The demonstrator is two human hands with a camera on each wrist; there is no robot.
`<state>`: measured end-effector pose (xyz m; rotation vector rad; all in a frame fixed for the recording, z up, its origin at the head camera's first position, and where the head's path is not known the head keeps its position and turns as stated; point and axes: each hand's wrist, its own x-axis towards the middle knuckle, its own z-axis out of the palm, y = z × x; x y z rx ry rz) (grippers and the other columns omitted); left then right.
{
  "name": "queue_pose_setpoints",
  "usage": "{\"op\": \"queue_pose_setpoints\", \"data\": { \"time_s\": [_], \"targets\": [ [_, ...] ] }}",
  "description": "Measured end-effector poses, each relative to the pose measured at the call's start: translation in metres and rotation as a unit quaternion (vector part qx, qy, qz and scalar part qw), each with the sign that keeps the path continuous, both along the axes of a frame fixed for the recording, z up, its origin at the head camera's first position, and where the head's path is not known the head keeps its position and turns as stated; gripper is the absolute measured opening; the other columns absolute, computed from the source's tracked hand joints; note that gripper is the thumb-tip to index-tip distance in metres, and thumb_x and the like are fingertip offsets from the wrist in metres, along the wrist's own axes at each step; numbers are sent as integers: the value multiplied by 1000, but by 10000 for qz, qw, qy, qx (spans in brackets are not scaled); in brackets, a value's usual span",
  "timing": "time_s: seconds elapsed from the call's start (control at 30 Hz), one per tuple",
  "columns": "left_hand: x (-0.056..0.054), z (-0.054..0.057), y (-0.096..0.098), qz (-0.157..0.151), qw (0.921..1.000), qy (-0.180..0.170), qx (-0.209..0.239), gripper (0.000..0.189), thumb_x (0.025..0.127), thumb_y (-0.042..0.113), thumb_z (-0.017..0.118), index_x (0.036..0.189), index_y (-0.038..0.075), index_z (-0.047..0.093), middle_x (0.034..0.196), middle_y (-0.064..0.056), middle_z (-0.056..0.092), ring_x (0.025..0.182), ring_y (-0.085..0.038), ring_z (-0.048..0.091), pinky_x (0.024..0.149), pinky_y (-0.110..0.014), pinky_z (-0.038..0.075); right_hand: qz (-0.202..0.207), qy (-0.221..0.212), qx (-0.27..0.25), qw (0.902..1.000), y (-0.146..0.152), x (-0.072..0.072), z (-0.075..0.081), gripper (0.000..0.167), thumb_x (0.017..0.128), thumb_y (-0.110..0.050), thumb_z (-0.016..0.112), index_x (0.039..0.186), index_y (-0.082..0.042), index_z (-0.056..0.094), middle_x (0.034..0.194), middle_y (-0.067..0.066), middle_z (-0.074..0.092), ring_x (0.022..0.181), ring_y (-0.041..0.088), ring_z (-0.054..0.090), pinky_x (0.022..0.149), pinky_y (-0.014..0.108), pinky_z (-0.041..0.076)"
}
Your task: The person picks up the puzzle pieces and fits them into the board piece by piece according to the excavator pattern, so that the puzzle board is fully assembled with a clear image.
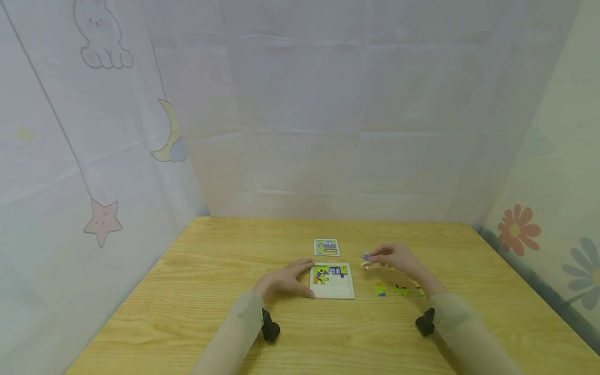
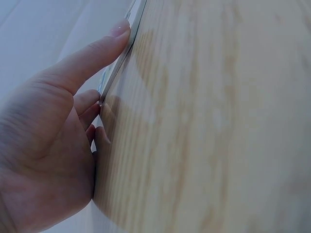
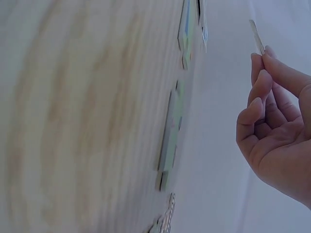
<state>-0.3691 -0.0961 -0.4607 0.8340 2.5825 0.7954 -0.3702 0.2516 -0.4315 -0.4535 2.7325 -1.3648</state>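
Note:
A square puzzle board (image 1: 338,289) lies on the table with its upper part and left side filled by joined pieces of a green and purple vehicle picture. At its left edge my left hand (image 1: 286,278) rests with thumb and fingers spread. The thumb (image 2: 104,51) lies along the board's edge in the left wrist view. Right of the board, my right hand (image 1: 396,259) pinches a small purplish puzzle piece (image 1: 366,257) between thumb and fingertips. Seen edge-on in the right wrist view, that thin piece (image 3: 257,36) is held up off the table.
Behind the board lies a small picture card (image 1: 326,247) of a vehicle. Several loose green pieces (image 1: 400,290) lie at the right, near my forearm. Another loose piece (image 1: 366,266) sits just below the held one. Fabric walls (image 1: 300,156) enclose the wooden table (image 1: 225,239).

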Motion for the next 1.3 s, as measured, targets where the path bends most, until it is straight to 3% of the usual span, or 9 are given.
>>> {"op": "queue_pose_setpoints", "data": {
  "time_s": [0.4, 0.73, 1.3],
  "targets": [
    [-2, -2, 0, 29, 10000, -27, 57, 91, 79, 42, 73, 150, 15, 23, 158, -4, 14, 145, -27, 11, 115, -49, 17, 161, -72, -90, 9998, -24, -4, -1, 31, 82, -36, 71, 102, -13, 69, 96, 2, 69, 86, 23, 62, 74, 41, 52],
    [-2, -1, 0, 66, 9999, -103, 79, 92, 79, 44, 73, 150, 16, 23, 158, -4, 14, 145, -28, 11, 115, -50, 16, 361, -150, -135, 9991, -39, -8, 0, 27, 83, -32, 71, 98, -10, 68, 91, 2, 70, 85, 31, 62, 71, 42, 52],
    [-3, 0, 1, 0, 10000, -70, -43, 91, 79, 46, 72, 150, 15, 23, 158, -3, 15, 145, -28, 11, 115, -51, 16, 630, -356, 60, 9974, -68, -9, 1, 22, 81, -26, 73, 93, -8, 67, 87, 2, 69, 81, 23, 63, 71, 37, 53]
  ]
}}
